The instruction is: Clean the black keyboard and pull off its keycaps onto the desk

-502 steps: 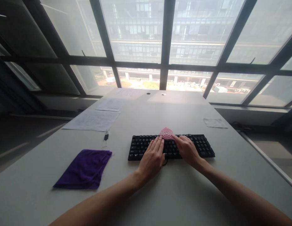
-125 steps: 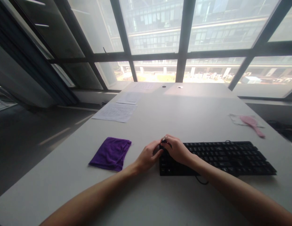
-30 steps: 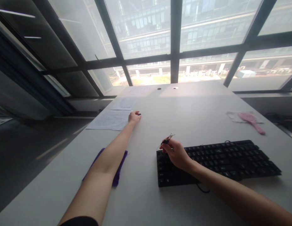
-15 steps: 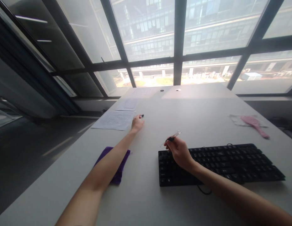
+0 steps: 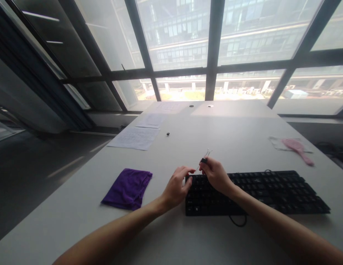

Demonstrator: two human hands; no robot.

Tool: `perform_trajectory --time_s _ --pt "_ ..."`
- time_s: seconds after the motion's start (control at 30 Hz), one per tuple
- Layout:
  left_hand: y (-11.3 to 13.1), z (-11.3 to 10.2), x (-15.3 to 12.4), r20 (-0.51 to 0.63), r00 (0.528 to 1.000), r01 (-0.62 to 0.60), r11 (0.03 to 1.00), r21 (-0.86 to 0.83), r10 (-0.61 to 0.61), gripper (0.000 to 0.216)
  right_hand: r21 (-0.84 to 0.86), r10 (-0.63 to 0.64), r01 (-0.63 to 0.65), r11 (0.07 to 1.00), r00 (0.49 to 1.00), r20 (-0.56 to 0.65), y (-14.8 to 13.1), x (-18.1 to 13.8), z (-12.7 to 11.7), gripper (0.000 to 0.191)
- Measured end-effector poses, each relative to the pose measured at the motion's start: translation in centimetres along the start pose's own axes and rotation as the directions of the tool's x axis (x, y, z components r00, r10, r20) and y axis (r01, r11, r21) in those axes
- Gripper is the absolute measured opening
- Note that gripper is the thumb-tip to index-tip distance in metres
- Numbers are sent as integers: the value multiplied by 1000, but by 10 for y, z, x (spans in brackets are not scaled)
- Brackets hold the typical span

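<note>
1. A white table [image 5: 221,125] stretches away to tall windows [image 5: 179,33], its far edge close beneath them.
2. Nearest, a black keyboard [image 5: 259,191] lies towards the table's right edge, a loop of cable [image 5: 239,224] poking out along its near side. A folded purple cloth [image 5: 127,188], now uncovered by the arm, lies towards the left edge.
3. At the keyboard's far left corner, the right hand [image 5: 217,176] pinches the dark handle of a wire tool [image 5: 203,161].
4. The left hand [image 5: 175,186] has come back beside it, thumb and forefinger parted; whether it touches the wire, I cannot tell. Both hands are now together at this corner.
5. Farther right, a pink brush [image 5: 295,146] lies partly over a pale sheet [image 5: 276,142], near the right edge.
6. Beyond, the small black piece [image 5: 168,134], in the left hand half a second ago, rests beside papers [image 5: 135,138] along the left edge.
</note>
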State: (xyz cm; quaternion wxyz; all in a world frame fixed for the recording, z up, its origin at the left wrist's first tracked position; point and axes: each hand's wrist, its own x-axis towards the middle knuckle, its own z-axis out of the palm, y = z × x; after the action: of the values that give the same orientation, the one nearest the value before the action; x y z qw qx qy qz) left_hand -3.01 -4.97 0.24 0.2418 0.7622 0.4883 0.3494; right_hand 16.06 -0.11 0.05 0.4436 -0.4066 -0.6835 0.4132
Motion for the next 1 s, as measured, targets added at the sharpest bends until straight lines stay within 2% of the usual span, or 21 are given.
perform_trajectory --time_s 0.13,0.33,1.0 --pt "-1 8 2 -38 999 8 998 -67 -11 27 -33 -6 7 999 1000 14 2 -1 2 22" --pt "-5 9 1 -64 998 -1 994 -109 -6 29 -71 -21 23 997 999 30 0 -2 2 21" --pt "-9 11 1 -62 998 -4 996 -90 -2 28 -170 -98 120 978 987 130 1 -3 3 22"
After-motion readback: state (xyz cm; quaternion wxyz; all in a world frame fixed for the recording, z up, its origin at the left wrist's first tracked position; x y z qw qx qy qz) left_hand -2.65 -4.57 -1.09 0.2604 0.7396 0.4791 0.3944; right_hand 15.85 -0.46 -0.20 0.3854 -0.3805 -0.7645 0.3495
